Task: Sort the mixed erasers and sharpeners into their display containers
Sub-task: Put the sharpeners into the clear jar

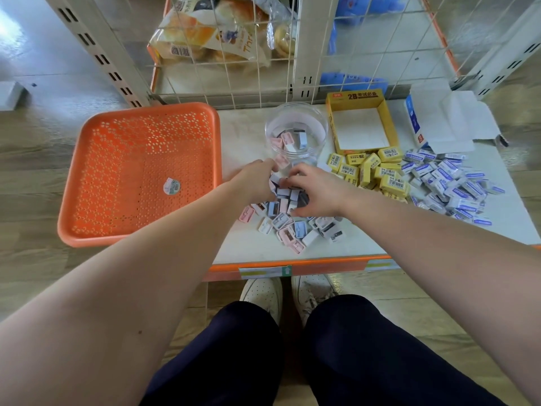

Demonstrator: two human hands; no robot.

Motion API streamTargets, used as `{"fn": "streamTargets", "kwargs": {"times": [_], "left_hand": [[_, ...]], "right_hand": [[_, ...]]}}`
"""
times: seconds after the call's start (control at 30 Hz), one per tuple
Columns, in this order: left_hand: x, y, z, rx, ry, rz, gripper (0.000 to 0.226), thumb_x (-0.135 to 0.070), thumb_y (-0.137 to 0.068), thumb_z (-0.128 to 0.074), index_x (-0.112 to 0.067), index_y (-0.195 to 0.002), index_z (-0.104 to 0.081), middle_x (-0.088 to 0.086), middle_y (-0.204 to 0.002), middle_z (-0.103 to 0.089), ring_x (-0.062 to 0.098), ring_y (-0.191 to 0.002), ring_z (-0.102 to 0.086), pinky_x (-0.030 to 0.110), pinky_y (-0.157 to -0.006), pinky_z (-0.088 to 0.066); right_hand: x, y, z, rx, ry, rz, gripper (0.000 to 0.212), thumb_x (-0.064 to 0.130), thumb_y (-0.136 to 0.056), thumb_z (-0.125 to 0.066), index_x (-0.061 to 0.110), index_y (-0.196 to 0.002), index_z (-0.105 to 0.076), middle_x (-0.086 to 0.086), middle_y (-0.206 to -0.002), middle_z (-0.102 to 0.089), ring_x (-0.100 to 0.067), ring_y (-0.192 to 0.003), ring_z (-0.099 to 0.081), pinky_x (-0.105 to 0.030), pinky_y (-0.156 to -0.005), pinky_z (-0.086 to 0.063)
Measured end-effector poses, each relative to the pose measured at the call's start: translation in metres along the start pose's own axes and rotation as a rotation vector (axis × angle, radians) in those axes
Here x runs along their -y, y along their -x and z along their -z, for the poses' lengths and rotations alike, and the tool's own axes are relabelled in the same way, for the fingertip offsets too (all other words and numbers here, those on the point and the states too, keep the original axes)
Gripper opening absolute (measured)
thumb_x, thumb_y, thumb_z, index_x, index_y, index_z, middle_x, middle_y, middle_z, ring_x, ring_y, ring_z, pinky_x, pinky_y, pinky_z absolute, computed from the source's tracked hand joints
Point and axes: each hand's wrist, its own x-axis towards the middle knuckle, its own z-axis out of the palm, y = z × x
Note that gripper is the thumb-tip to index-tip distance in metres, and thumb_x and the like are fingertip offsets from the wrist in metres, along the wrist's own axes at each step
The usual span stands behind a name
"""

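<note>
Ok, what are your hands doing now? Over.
Left hand, right hand both grip sharpeners from the pile. Clear jar holds a few. Yellow box empty, yellow erasers and blue erasers loose nearby. Nothing blocking.

Bare table [243, 136] lies between the orange basket [140, 168] at left and the clear jar [295, 130]; a wire grid [234, 83] blocks the far side.

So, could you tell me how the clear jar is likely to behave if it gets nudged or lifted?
The clear jar looks like thin plastic holding only a few sharpeners, so it is probably light and slides easily. Standing upright and open-topped, a knock might tip and spill it; being round, it would then likely roll.
</note>
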Motion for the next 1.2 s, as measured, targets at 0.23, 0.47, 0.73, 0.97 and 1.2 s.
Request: {"fn": "streamTargets", "kwargs": {"times": [0.23, 0.47, 0.73, 0.97, 1.2], "left_hand": [[0.005, 0.001, 0.002, -0.027, 0.034, 0.013, 0.051, -0.022, -0.077, -0.069, -0.018, -0.123, -0.049, 0.006, -0.122, -0.053, 0.024, -0.106, -0.052, 0.029, -0.078, -0.039], [0.006, 0.002, 0.003, -0.043, 0.104, 0.037, 0.028, -0.019, -0.084, -0.063, -0.020, -0.111, -0.055, 0.003, -0.119, -0.059, 0.023, -0.096, -0.057, 0.031, -0.082, -0.046], [0.004, 0.002, 0.007, -0.062, 0.111, 0.035, 0.025, -0.015, -0.086, -0.059, -0.015, -0.111, -0.064, 0.001, -0.121, -0.061, 0.019, -0.110, -0.054, 0.023, -0.081, -0.039], [0.003, 0.002, 0.012, -0.102, 0.146, 0.058, 0.024, -0.008, -0.086, -0.054, -0.016, -0.105, -0.067, 0.001, -0.114, -0.064, 0.014, -0.093, -0.057, 0.019, -0.069, -0.038], [0.001, 0.005, 0.011, 0.033, 0.056, 0.000, 0.047, -0.029, -0.080, -0.068, -0.020, -0.123, -0.053, 0.000, -0.125, -0.057, 0.021, -0.111, -0.053, 0.028, -0.088, -0.038]], "right_hand": [[-0.001, -0.001, 0.001, -0.022, 0.049, -0.010, 0.041, 0.039, -0.079, -0.069, 0.023, -0.117, -0.062, 0.000, -0.133, -0.037, -0.018, -0.117, -0.043, -0.026, -0.092, -0.038], [-0.004, -0.004, -0.002, 0.039, 0.101, -0.028, 0.060, 0.042, -0.075, -0.072, 0.022, -0.128, -0.054, -0.003, -0.137, -0.033, -0.022, -0.118, -0.045, -0.036, -0.095, -0.044], [-0.005, -0.006, -0.002, -0.001, 0.118, -0.006, 0.018, 0.023, -0.079, -0.067, 0.020, -0.096, -0.062, 0.002, -0.127, -0.046, -0.019, -0.105, -0.053, -0.031, -0.081, -0.045], [-0.006, -0.005, 0.001, -0.032, 0.099, -0.009, 0.026, 0.020, -0.078, -0.065, 0.013, -0.101, -0.055, -0.003, -0.113, -0.049, -0.020, -0.098, -0.051, -0.027, -0.070, -0.038], [-0.003, -0.005, 0.001, -0.030, 0.091, -0.039, 0.055, 0.023, -0.080, -0.065, 0.016, -0.131, -0.045, -0.004, -0.126, -0.046, -0.022, -0.109, -0.052, -0.027, -0.077, -0.040]]}}
